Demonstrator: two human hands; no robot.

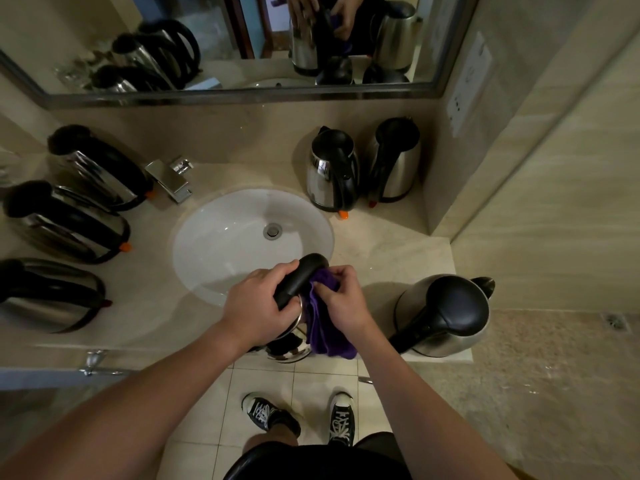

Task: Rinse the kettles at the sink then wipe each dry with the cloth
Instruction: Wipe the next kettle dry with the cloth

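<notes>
Kettle: the kettle [291, 351] you hold hangs at the counter's front edge, partly over the basin's near rim and partly over the floor; only its black handle and a strip of shiny body show.
Left hand: your left hand [258, 304] is curled round the black handle, gripping it from above.
Right hand: your right hand [341, 299] pinches the cloth [325, 327] against the kettle just beside the handle; the purple cloth hangs down past its side.
Sink: the sink [221, 237] lies just behind your hands, with the tap [169, 180] at its back left.
Left side: three kettles [69, 223] stand in a row along the counter [381, 244] left of the basin, well apart from your hands.
Back right: two kettles [363, 168] stand side by side against the wall behind the basin.
Near right: one kettle [446, 315] stands near your right forearm, its handle pointing toward your arm; it is the closest thing to your elbow.
Mirror: the mirror [225, 43] above the counter reflects the kettles and your hands.
Floor: your shoes [301, 415] show on the tiles below.
</notes>
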